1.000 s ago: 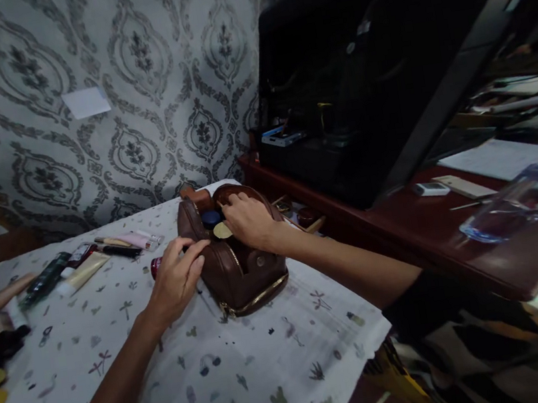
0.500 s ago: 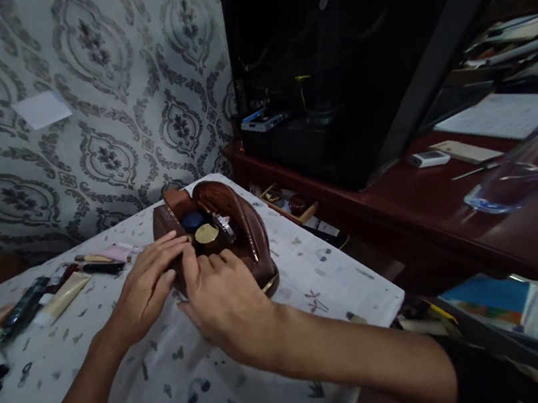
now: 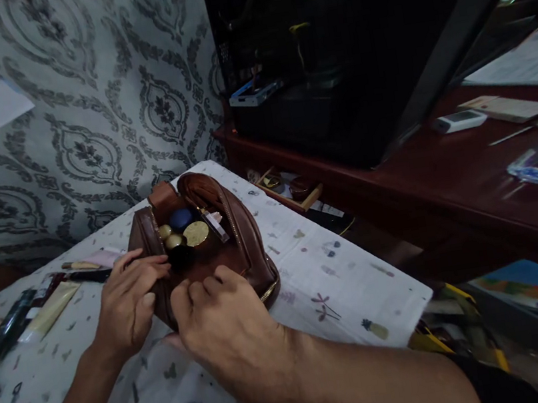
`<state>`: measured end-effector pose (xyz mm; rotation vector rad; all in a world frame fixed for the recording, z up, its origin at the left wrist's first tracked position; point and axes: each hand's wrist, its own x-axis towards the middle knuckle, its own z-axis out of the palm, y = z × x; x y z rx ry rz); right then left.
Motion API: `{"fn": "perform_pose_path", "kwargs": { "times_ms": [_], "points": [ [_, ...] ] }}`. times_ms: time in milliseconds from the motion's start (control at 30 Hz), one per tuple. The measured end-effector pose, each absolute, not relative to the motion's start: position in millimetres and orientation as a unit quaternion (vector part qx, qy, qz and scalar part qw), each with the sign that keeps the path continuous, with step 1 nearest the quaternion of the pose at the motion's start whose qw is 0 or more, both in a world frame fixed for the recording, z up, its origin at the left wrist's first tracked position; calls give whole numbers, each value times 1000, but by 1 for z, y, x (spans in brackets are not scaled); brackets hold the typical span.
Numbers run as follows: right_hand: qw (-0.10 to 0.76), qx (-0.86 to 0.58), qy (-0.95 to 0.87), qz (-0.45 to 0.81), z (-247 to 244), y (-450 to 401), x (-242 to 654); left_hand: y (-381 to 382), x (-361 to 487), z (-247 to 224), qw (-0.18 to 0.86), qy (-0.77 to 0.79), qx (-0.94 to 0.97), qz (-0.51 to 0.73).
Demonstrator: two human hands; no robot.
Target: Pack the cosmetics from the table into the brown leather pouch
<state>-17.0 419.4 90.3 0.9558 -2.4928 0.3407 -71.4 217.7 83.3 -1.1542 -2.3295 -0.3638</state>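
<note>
A cream-colored tube lies on the white tablecloth. The left hand, half open, rests its fingers on the left edge of the unzipped brown bag, which sits there too. The right hand curls around the bag's front edge.

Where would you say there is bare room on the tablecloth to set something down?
The tablecloth is bare between the brown bag and the cloth's right corner. Left of the left hand, tubes crowd it.
</note>
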Motion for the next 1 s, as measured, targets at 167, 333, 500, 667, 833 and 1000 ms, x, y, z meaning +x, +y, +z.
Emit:
{"fn": "perform_pose_path", "kwargs": {
  "times_ms": [167, 333, 500, 667, 833, 1000],
  "points": [
    [214, 344, -907, 115, 89, 422, -15, 221, -71, 81, 258, -861, -417, -135],
    [194, 340, -917, 79, 90, 424, -11, 224, -70, 82, 255, -865, -407, -146],
    [149, 323, -933, 57, 100, 426, -9, 227, -67, 84, 229, -879, -386, -161],
    [99, 293, -950, 47, 121, 433, -6, 220, -55, 89, 195, -905, -330, -185],
    [91, 279, -955, 31, 129, 437, -2, 186, -38, 82, 206, -925, -176, -268],
    [140, 284, -948, 37, 118, 433, -2, 149, -26, 63, 204, -927, -34, -313]
  ]
}}
